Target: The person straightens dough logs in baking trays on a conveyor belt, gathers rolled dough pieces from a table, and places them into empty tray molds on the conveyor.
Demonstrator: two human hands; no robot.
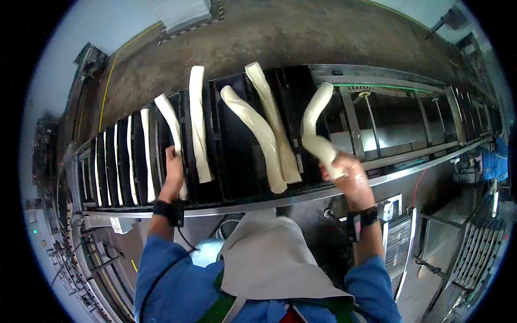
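Observation:
My right hand (354, 182) is wrapped round the lower end of a glossy cream-white log (314, 116). This soft-looking log bends in an S and leans over the right part of the black slotted rack (293, 97). On the left, my left hand (173, 175) is closed round the lower part of a slimmer white log (169, 114), which lies along a slot. Between my hands rest a straight twisted log (197, 118), a curved log (253, 124) and another log (269, 102) partly under the curved one. What the logs are made of I cannot tell.
Several thin white logs (146, 153) sit in narrow slots at the left. A metal rail (242, 205) runs along the rack's near edge. An open metal frame (396, 97) continues right. A perforated panel (400, 247) stands below right, and a blue-sleeved person (493, 161) is at far right.

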